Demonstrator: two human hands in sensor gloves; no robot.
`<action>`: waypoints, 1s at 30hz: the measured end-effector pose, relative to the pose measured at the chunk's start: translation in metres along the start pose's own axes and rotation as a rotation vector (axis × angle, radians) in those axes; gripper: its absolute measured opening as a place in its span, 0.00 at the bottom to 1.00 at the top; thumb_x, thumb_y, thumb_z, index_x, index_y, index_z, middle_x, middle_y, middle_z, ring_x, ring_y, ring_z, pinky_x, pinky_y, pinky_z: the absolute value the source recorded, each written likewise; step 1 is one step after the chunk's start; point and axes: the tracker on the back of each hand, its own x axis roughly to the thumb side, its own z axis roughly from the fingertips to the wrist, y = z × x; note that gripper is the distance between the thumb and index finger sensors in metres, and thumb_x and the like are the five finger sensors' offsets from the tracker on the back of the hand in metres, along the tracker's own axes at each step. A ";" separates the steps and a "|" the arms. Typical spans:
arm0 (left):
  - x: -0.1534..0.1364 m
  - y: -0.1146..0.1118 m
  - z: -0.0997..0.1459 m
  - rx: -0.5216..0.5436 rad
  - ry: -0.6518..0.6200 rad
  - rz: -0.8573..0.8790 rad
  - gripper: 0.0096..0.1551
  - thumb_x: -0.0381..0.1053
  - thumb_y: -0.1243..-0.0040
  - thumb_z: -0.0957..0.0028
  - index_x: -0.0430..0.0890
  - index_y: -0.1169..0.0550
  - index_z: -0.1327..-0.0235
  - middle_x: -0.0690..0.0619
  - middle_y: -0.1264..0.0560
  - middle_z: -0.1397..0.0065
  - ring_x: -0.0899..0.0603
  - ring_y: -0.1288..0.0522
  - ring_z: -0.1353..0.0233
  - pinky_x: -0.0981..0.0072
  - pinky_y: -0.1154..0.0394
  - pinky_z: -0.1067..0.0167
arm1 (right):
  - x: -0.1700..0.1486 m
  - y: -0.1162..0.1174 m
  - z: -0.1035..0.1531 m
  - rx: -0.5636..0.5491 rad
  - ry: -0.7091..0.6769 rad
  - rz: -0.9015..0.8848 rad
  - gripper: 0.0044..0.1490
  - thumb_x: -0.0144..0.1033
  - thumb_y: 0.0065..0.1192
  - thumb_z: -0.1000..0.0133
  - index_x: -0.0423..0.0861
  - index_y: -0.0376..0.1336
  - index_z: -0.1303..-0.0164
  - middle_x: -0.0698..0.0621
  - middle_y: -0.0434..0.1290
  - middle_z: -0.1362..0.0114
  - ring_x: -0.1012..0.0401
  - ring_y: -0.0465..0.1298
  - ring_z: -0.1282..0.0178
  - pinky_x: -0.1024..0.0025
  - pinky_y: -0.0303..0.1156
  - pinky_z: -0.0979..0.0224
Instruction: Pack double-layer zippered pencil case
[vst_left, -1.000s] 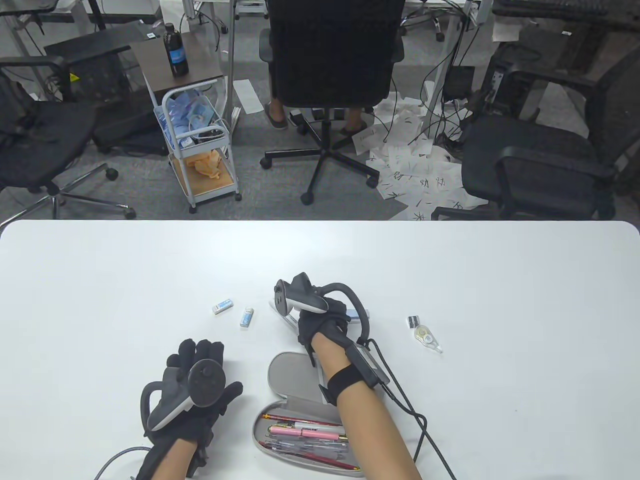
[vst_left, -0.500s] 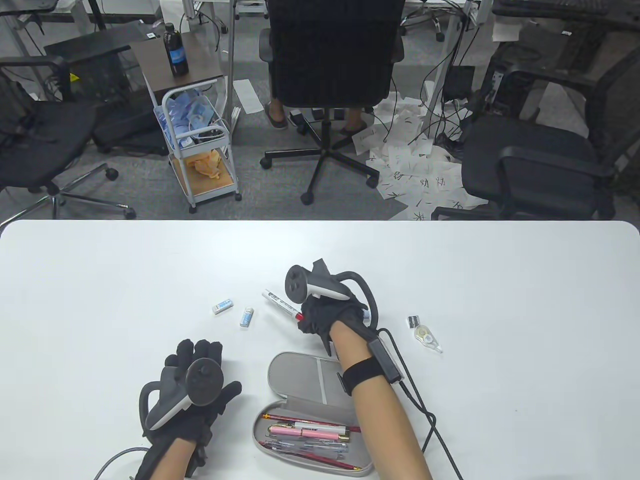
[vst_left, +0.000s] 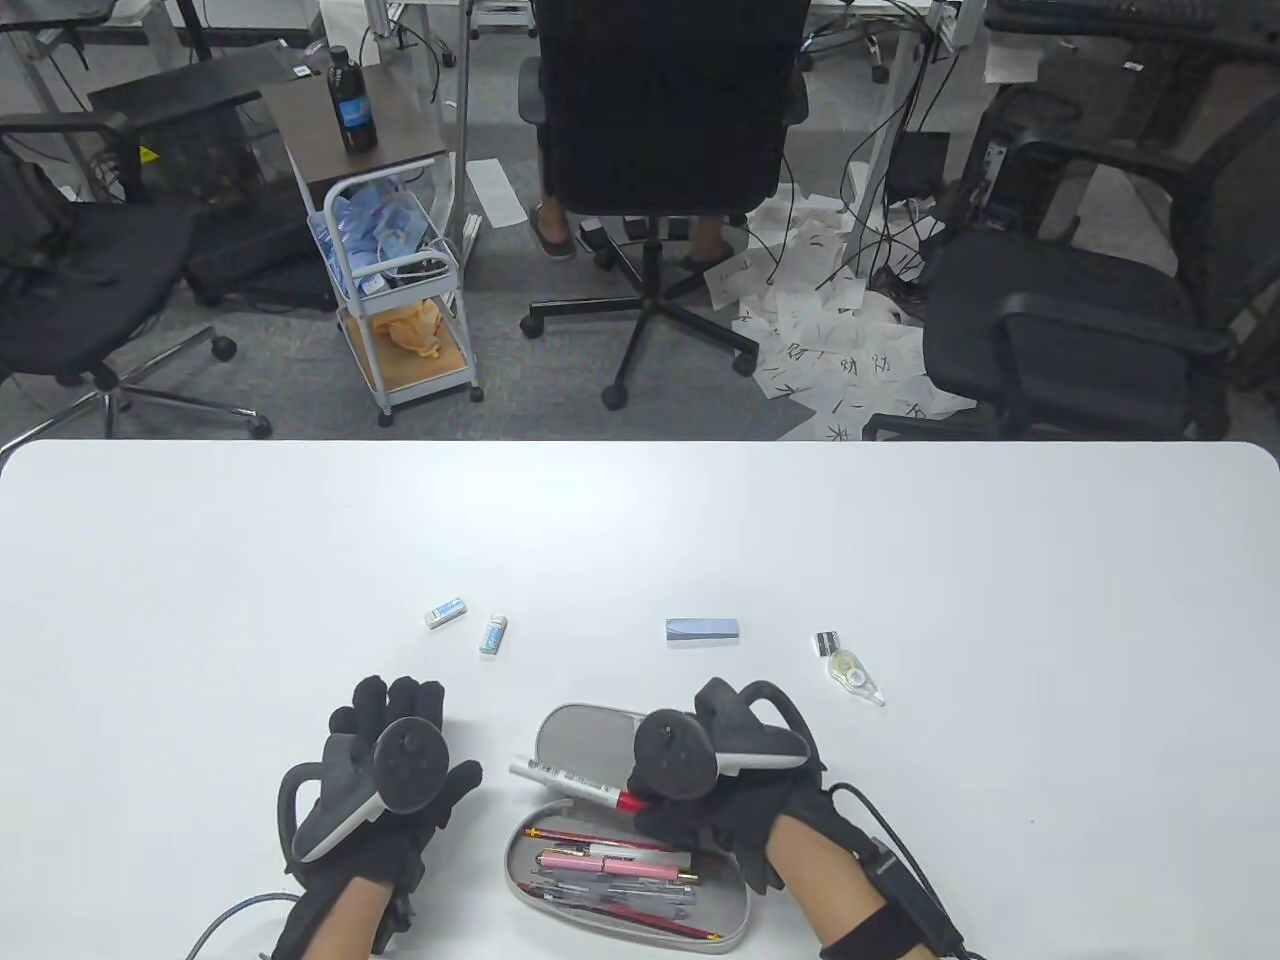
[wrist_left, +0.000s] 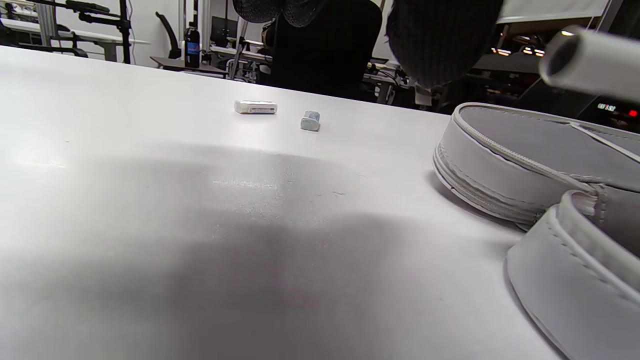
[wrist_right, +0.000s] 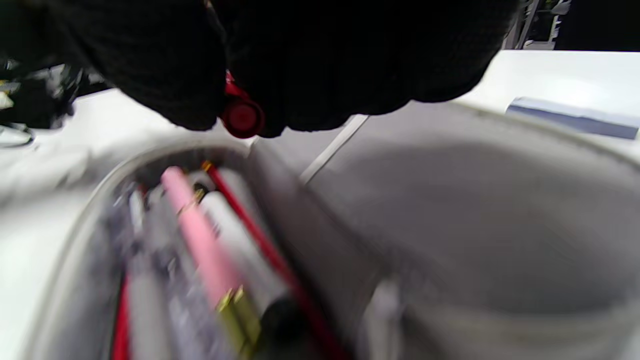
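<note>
The right hand (vst_left: 745, 810) had its fingers (wrist_right: 165, 75) clamped round the red end of a white marker (vst_left: 565, 780), which it held low over the open pencil case (vst_left: 560, 735), the barrel slanting out to the left above the hinge between the two halves. The left hand (vst_left: 385, 790) lay palm down on the tabletop (vst_left: 640, 530) just left of the case, fingers (vst_left: 395, 700) stretched out flat and gripping nothing.

Only the right wrist view showed the marker's round red butt poking out between the gloved fingers, and, blurred, the inside of the case below. Only the left wrist view showed the case from the side, its zip edge and stitched rim, with the marker's hollow white tip (wrist_left: 590, 67) hanging above it. Only the table view took in both hands at once.

There was one pencil case, lying open near the front edge of the tabletop, its front half filled with pens and pencils (vst_left: 610, 865), too crowded to count, one of them pink (vst_left: 640, 868). Loose on the tabletop farther back lay two small erasers (vst_left: 444, 611) (vst_left: 492, 634) side by side to the left, one pale blue box (vst_left: 702, 629) in the middle, and to the right one small dark clip (vst_left: 825, 643) just beside one correction tape (vst_left: 856, 676).
</note>
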 end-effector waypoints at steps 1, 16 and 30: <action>0.000 0.000 0.000 0.002 0.001 -0.001 0.53 0.62 0.36 0.40 0.37 0.44 0.12 0.33 0.48 0.12 0.23 0.59 0.19 0.32 0.59 0.29 | 0.005 0.005 0.002 0.020 0.000 0.036 0.29 0.54 0.68 0.46 0.48 0.71 0.41 0.50 0.76 0.39 0.52 0.73 0.40 0.54 0.72 0.33; 0.002 -0.001 0.001 -0.002 -0.001 -0.020 0.54 0.62 0.36 0.40 0.37 0.44 0.12 0.33 0.48 0.12 0.23 0.59 0.19 0.32 0.59 0.29 | 0.023 0.028 0.005 0.130 0.037 0.195 0.30 0.56 0.69 0.47 0.49 0.71 0.42 0.52 0.77 0.40 0.53 0.74 0.41 0.55 0.73 0.34; 0.004 0.000 0.002 0.018 -0.019 -0.028 0.52 0.61 0.36 0.41 0.40 0.43 0.12 0.38 0.47 0.12 0.26 0.58 0.18 0.34 0.59 0.28 | -0.023 -0.013 0.077 -0.584 0.437 -0.028 0.29 0.48 0.61 0.43 0.51 0.66 0.32 0.50 0.73 0.28 0.50 0.73 0.32 0.52 0.72 0.31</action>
